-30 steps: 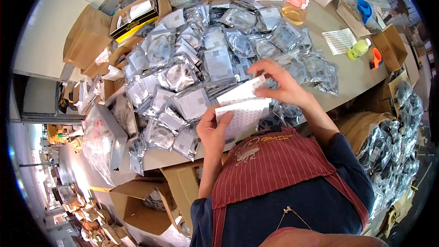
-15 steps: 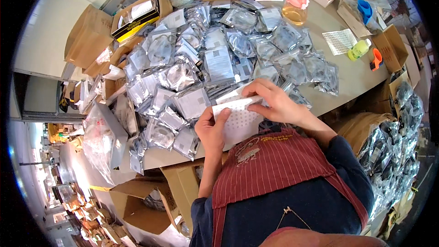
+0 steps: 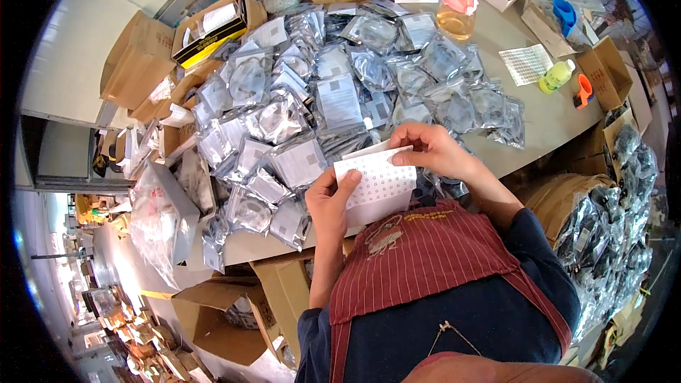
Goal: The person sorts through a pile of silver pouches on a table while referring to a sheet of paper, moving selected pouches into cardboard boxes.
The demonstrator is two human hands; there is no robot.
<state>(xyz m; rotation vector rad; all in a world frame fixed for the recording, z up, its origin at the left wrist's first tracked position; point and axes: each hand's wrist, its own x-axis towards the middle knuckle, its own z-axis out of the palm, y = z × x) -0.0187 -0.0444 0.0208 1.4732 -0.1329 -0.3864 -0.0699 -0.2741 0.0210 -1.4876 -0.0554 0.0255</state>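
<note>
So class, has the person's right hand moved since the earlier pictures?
Yes. The right hand has come down from over the pile of clear bags toward the table edge, and now pinches the upper right edge of the white dotted sheet.

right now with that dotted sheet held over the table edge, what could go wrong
1. The white dotted sheet is held by its edges between the left hand and right hand; it could crease or slip.
2. The clear packets are heaped loosely, and some lie at the table edge near the left hand; a nudge might push them off.
3. The bottle of amber liquid stands close to the heap and could tip.
</note>
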